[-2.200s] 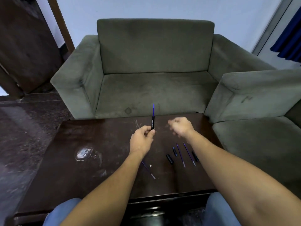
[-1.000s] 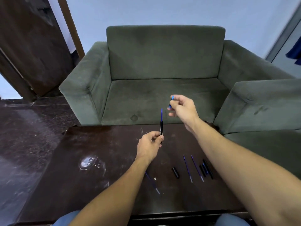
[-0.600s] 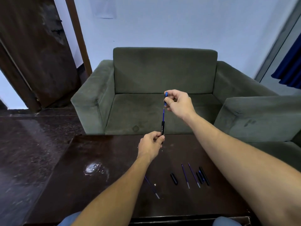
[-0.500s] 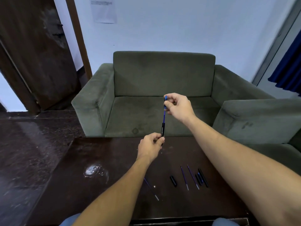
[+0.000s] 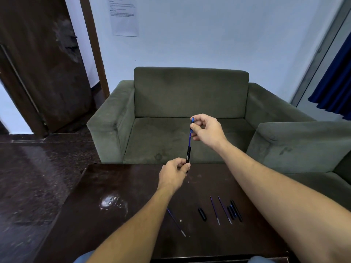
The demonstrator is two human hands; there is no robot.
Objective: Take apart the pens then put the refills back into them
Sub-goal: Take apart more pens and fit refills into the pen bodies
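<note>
Nearest, on the dark table (image 5: 106, 186), loose pen parts lie toward the near edge: one refill (image 5: 176, 222) just right of the left forearm, a short black cap (image 5: 202, 214) beside it, then two more refills (image 5: 215, 210) and a tight cluster of black barrel pieces (image 5: 234, 211) close to the right forearm. The table's left half is open, marked only by a pale smudge (image 5: 112, 203). Farther on, above the table's far edge, the left hand (image 5: 173, 174) pinches the base of an upright black pen barrel (image 5: 188, 155). A blue refill (image 5: 190, 139) rises from it, its top clamped in the fingers of the right hand (image 5: 207, 130). Beyond stands a green sofa (image 5: 190, 92).
</note>
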